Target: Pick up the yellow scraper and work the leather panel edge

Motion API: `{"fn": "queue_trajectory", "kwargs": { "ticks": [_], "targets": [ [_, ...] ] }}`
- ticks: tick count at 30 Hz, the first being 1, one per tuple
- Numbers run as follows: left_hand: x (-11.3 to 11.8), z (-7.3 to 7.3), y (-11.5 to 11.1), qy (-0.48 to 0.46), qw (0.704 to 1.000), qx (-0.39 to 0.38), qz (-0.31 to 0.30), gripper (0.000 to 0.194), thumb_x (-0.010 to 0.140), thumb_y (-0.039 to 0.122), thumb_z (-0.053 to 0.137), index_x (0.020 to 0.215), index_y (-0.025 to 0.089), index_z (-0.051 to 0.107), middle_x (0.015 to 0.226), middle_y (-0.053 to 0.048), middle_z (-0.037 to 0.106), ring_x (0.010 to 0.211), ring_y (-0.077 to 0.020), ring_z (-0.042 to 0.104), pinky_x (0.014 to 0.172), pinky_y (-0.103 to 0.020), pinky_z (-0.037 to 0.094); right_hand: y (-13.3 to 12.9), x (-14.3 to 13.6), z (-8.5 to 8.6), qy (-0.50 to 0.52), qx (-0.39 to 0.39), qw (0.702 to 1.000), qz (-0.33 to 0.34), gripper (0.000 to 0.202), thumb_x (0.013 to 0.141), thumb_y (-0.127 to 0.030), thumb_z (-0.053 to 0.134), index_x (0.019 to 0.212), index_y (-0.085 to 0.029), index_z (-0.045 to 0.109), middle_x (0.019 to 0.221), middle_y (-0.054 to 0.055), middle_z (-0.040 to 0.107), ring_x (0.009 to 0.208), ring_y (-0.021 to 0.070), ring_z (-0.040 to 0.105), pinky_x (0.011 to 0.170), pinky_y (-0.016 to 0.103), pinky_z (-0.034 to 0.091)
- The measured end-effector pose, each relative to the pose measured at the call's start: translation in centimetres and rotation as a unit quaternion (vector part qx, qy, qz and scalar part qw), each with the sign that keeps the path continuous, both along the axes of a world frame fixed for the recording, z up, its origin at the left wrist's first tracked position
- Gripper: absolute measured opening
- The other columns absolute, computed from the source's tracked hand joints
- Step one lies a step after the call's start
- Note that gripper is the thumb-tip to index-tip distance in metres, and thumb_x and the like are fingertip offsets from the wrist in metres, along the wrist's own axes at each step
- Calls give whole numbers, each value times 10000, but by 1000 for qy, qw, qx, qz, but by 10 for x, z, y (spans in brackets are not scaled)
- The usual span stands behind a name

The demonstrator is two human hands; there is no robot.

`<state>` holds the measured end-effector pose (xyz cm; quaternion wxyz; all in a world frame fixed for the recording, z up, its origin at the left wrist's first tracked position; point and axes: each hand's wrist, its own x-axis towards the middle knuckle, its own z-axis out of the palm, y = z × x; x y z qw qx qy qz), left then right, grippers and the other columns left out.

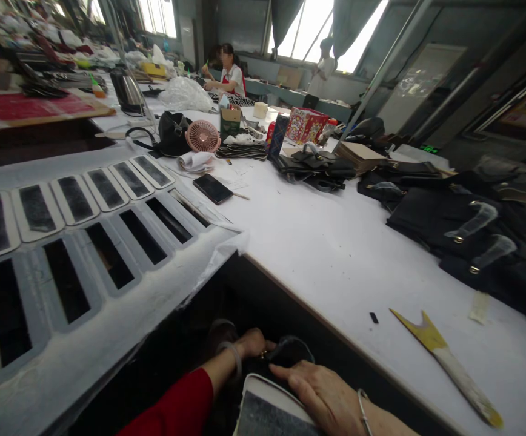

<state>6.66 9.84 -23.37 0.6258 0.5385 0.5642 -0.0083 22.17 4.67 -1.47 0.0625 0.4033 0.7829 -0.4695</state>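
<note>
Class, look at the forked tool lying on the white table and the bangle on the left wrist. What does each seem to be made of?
Forked tool: seemingly metal, a dull brass-yellow, flat with sharp prongs; its handle looks wrapped in pale tape. Bangle by the left hand: possibly silver-toned metal, a thin smooth grey ring; dim light leaves it open.

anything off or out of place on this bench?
Mostly ordinary work clutter. One oddity: the white sheet with cut-out slots overhangs the table edge, its corner drooping and crumpled. Both hands, left hand and right hand, work below the table edge on a dark piece, largely hidden.
</note>
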Motion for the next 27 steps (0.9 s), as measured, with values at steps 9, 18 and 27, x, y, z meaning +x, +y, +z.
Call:
{"fn": "queue_trajectory", "kwargs": {
  "ticks": [9,18,27],
  "targets": [
    [-39,108,6,-137,989,53,31,598,981,594,270,1020,156,676,1046,-63,695,963,-182,632,848,-321,469,-1,2,4,30,-8,999,-16,616,1033,-519,145,1319,-209,594,1301,105,623,1198,266,571,1024,392,427],
    [-50,227,-59,-95,957,270,-40,181,646,157,800,780,252,723,804,88,664,809,-110,598,713,-213,393,-4,11,-10,67,37,997,4,586,1015,-568,174,939,-200,623,919,67,654,848,235,612,790,333,448],
    [-47,205,-67,-109,912,389,-64,150,694,89,791,709,194,685,797,30,643,821,-124,582,715,-218,402,-4,10,6,6,54,998,42,504,1020,-520,238,1332,-266,541,1086,91,679,977,281,638,873,386,478]
  ]
}}
